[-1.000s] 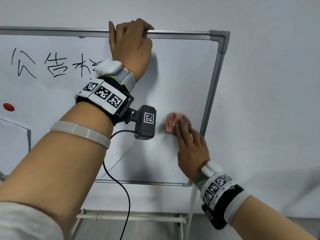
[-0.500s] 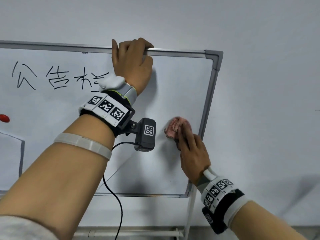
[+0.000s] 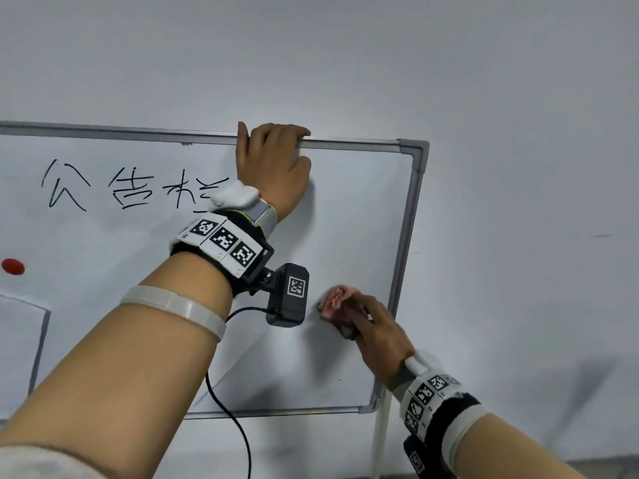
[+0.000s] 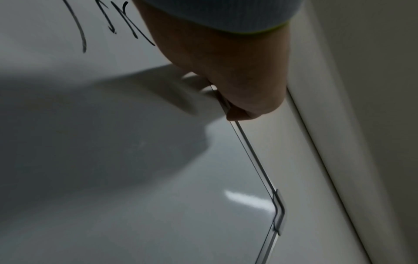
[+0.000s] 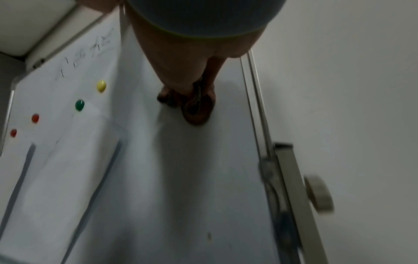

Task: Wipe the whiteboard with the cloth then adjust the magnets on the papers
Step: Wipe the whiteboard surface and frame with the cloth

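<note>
Whiteboard [image 3: 345,209]: one, upright on a stand before a pale wall; I count three handwritten characters [image 3: 131,188] near its top edge.
Cloth [image 3: 333,300]: one, pinkish and bunched, flat against the board's lower right area, near the right frame rail but not touching it.
Right hand [image 3: 375,331]: I see its fingers laid over the cloth, pressing it to the board; the right wrist view shows the cloth [image 5: 196,105] pinned under the fingertips, but whether they curl round it I cannot tell.
Left hand [image 3: 273,164]: my fingers are hooked over the board's top frame rail [image 3: 352,144], clamped on it; the left wrist view shows the thumb side [image 4: 237,85] against that rail.
Magnets: four, counted in the right wrist view, one yellow [image 5: 101,86], one green [image 5: 79,105], two red [image 5: 35,118] [image 5: 13,132]; the head view shows only one of them.
Papers [image 5: 61,160]: I count two overlapping sheets on the board's left part, well apart from the cloth.
Obstruction: my left forearm and its wrist camera [image 3: 288,293] cross the middle of the board in the head view.
Stand: a grey post with a round knob [image 5: 319,192] just outside the right rail.
</note>
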{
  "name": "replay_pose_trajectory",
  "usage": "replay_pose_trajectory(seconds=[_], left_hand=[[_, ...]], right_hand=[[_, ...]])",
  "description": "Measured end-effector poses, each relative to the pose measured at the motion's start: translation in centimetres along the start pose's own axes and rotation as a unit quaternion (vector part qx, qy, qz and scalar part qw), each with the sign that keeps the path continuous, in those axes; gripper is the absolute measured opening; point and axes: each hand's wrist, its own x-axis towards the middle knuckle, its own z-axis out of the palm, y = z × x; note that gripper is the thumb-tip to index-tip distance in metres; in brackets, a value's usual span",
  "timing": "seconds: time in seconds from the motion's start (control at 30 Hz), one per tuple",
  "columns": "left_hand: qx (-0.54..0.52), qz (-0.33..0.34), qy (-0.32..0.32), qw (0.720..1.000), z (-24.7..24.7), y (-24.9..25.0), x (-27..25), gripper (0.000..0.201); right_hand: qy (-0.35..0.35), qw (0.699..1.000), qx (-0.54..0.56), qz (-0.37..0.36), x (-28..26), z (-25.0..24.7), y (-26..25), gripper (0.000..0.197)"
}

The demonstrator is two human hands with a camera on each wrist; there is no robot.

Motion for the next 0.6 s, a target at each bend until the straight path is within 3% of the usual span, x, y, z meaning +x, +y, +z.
replay_pose_trajectory(seconds=[0.1, 0.17, 0.23, 0.3, 0.37, 0.43, 0.6], left_hand=[[-0.002, 0.035, -0.014, 0.999, -0.2, -0.4, -0.8, 0.062], [-0.041, 0.063, 0.003, 0.997, -0.1, 0.0, -2.7, 0.064], [-0.058, 0.087, 0.023, 0.994, 0.8, 0.5, -5.9, 0.053], [-0.096, 0.099, -0.036, 0.990, 2.3, 1.2, -9.6, 0.042], [-0.125, 0.104, -0.119, 0.980, 3.7, 1.7, -12.3, 0.048], [-0.094, 0.110, -0.153, 0.978, 5.3, 2.4, -13.8, 0.057], [-0.053, 0.018, -0.150, 0.987, 7.7, 3.1, -15.6, 0.051]], right_hand=[[-0.002, 0.999, 0.035, 0.038, 4.2, -3.6, -0.7, 0.036], [0.061, 0.994, 0.047, 0.083, 6.8, -6.0, -0.3, 0.037], [0.101, 0.989, 0.041, 0.101, 8.2, -7.3, -0.1, 0.046], [0.081, 0.989, 0.058, 0.106, 8.3, -7.5, -0.4, 0.046], [0.069, 0.990, 0.079, 0.094, 8.0, -7.1, -0.5, 0.044], [0.062, 0.987, 0.120, 0.084, 7.1, -6.6, 0.0, 0.041], [0.046, 0.940, 0.320, 0.108, 5.5, -6.0, 0.9, 0.041]])
